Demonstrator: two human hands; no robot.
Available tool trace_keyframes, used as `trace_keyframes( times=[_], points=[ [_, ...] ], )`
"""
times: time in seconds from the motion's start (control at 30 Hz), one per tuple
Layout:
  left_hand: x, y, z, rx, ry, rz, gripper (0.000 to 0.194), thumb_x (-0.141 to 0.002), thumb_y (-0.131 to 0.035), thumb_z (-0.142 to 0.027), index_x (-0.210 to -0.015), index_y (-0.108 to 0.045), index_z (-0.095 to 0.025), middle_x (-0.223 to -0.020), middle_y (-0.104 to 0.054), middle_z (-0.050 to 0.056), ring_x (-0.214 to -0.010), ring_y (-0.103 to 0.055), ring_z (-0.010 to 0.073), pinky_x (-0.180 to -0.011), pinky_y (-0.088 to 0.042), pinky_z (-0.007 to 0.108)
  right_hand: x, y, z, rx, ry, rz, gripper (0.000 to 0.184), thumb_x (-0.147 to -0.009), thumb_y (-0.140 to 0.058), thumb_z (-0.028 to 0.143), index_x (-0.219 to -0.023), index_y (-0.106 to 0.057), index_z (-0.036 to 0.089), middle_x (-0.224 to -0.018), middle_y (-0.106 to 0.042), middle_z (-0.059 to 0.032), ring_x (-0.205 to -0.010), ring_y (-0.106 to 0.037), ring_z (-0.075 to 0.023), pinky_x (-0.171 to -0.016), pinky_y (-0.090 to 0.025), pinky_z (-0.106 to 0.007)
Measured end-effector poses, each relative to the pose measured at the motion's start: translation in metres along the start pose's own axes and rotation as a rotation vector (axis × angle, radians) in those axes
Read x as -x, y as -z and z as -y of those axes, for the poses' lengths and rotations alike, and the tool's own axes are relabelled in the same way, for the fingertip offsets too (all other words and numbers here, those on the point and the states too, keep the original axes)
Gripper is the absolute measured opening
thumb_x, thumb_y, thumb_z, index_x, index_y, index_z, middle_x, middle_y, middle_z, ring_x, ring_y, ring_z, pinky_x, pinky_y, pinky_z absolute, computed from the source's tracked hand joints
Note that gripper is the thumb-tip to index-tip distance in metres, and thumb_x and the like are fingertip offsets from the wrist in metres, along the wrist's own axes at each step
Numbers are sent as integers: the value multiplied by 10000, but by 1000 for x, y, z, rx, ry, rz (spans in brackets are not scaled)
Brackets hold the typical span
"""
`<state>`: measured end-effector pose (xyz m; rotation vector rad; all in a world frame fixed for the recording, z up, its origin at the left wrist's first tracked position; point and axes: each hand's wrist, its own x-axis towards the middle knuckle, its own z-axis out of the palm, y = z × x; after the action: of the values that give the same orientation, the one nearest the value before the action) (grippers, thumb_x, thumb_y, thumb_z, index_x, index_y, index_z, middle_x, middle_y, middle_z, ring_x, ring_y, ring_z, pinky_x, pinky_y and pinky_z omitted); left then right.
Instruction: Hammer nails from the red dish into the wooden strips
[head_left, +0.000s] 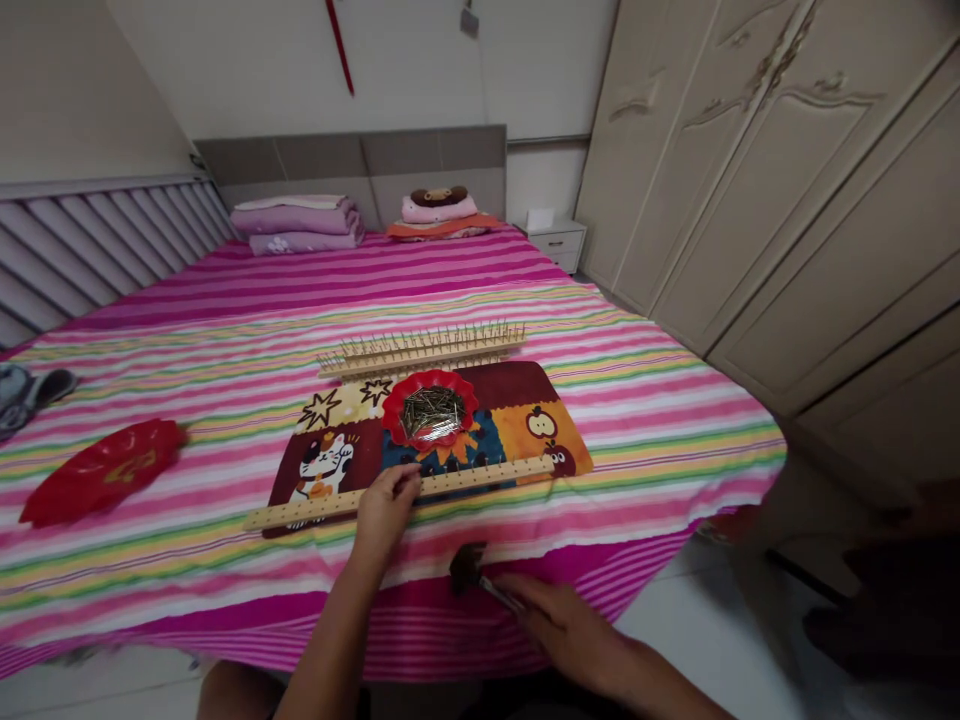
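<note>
A long pale wooden strip (480,479) with a row of small dark dots lies across a patterned mat. Over its middle is my left hand (386,508), fingertips pinched together at the strip; whatever they hold is too small to make out. My right hand (561,622) grips a hammer (466,568) by its handle, the dark head hanging low in front of the bed's near edge, apart from the strip. Just beyond my left hand, a red scalloped dish (393,425) holds a pile of metal nails (433,412).
Behind the dish lie wooden strips (427,352) bristling with upright nails. The mat (517,385) rests on a striped bedspread (645,410). A red plate-like piece (112,470) lies at left. Folded bedding (300,220) sits by the headboard; wardrobes (750,170) line the right.
</note>
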<state>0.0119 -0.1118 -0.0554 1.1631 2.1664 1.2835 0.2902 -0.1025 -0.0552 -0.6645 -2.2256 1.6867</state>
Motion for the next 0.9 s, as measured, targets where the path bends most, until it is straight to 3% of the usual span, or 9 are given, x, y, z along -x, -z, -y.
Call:
trace_keyframes(
  times=[0.17, 0.3, 0.43, 0.6, 0.83, 0.9],
  points=[
    [-26, 14, -21, -238, -98, -123, 226, -743, -552, -352, -845, -712, -228, -887, -712, 26, -847, -634, 185, -820, -482, 300, -3, -13, -43, -47, -36, -4, 446, -872, -427, 90, -1238, -623, 252, -1139, -720, -11, -1016, -668, -184, -886, -493, -250],
    [-61, -3, -46, -594, -169, 31, 189, -762, -552, -256, -826, -728, -228, -909, -715, 43, -877, -625, 188, -815, -458, 280, -7, -5, -48, -117, -34, 10, 438, -891, -425, 100, -1246, -617, 269, -1178, -702, -8, -1049, -654, -182, -909, -482, -253],
    [-89, -26, -56, -863, -44, 251, 194, -732, -581, -221, -844, -739, -220, -884, -727, 74, -840, -639, 209, -757, -449, 284, -5, 0, -52, -100, -38, -6, 402, -907, -444, 137, -1242, -619, 274, -1167, -704, -18, -1047, -652, -192, -919, -480, -273],
    [-101, -33, -56, -915, 3, 322, 148, -704, -602, -214, -775, -732, -217, -758, -718, 74, -754, -641, 206, -669, -427, 265, -3, 3, -55, -77, -28, -15, 393, -911, -447, 153, -1241, -618, 279, -1212, -682, -24, -1089, -629, -197, -956, -459, -287],
    [-98, -15, -56, -877, -64, 329, 159, -758, -535, -233, -719, -688, -217, -766, -705, 47, -721, -613, 168, -647, -392, 248, -4, 7, -54, -39, -35, -11, 410, -886, -443, 129, -1235, -619, 252, -1214, -681, -32, -1101, -620, -194, -966, -449, -291],
    [-97, -8, -55, -762, -62, 292, 149, -755, -531, -248, -706, -667, -214, -730, -689, 25, -681, -595, 152, -635, -390, 244, -4, 6, -53, -24, -38, -8, 433, -864, -441, 107, -1238, -617, 235, -1208, -684, -36, -1096, -624, -190, -964, -449, -283]
  ],
)
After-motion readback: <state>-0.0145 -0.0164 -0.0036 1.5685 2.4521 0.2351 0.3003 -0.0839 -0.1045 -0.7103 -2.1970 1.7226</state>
